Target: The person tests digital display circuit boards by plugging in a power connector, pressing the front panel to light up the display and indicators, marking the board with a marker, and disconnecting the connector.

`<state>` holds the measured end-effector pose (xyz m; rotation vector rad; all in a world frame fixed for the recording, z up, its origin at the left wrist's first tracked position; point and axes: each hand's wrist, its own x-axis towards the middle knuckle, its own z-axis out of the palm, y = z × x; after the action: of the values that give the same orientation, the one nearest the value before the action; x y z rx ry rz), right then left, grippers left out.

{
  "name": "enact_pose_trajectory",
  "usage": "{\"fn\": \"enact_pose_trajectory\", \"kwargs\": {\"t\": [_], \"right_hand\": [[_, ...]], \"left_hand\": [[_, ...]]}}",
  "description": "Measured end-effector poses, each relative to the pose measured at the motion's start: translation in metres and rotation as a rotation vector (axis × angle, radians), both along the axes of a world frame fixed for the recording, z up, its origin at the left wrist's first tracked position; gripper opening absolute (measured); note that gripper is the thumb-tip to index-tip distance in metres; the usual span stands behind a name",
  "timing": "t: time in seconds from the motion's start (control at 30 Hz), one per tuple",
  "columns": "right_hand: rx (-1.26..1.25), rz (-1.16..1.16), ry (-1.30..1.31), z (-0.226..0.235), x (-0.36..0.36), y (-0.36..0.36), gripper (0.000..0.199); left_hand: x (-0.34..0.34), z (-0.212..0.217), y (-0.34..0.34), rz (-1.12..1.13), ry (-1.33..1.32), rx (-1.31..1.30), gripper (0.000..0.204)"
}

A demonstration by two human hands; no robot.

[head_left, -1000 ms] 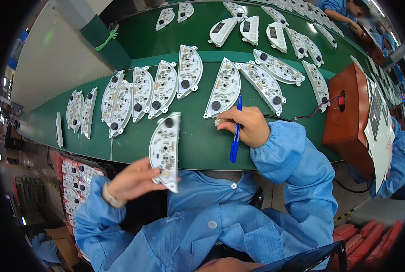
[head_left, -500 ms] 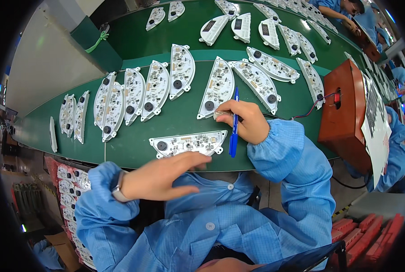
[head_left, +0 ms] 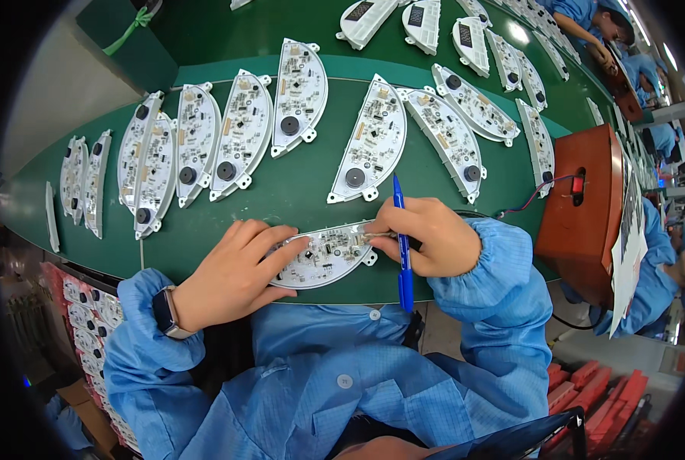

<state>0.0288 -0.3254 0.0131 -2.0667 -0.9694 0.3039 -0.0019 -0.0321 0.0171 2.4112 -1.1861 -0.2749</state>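
Observation:
In front of me on the table lies a half-moon circuit board in a white housing [head_left: 323,264]. My left hand [head_left: 239,268] grips its left end, fingers over the top edge and thumb at the lower edge, covering part of it. My right hand [head_left: 431,238] holds a blue marker pen [head_left: 405,284] threaded between its fingers, tip pointing away from me. Thumb and index finger of that hand pinch a small piece at the board's right end; its kind cannot be made out. Just beyond lies another half-moon board [head_left: 369,142] with a round black part.
More half-moon boards [head_left: 243,138] stand in a row at the left and back. A brown box [head_left: 580,215] with a red-and-black cable is on the right. White display housings [head_left: 421,27] lie on the far bench. At the far right, a person in blue [head_left: 576,23] works.
My left hand has come down onto the near board and taken hold of its left end. My right hand has moved nearer, bringing the pen and small piece to the board's right end.

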Motion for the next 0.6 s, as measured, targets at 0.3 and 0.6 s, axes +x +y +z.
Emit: {"fn": "enact_pose_trajectory", "kwargs": {"t": [0.3, 0.6], "right_hand": [[-0.083, 0.000, -0.110, -0.005, 0.001, 0.005, 0.013], [-0.276, 0.048, -0.229, 0.001, -0.004, 0.015, 0.017]], "left_hand": [[0.004, -0.003, 0.002, -0.001, 0.017, -0.028, 0.070], [0.001, -0.004, 0.003, -0.013, 0.005, -0.024, 0.068]]}}
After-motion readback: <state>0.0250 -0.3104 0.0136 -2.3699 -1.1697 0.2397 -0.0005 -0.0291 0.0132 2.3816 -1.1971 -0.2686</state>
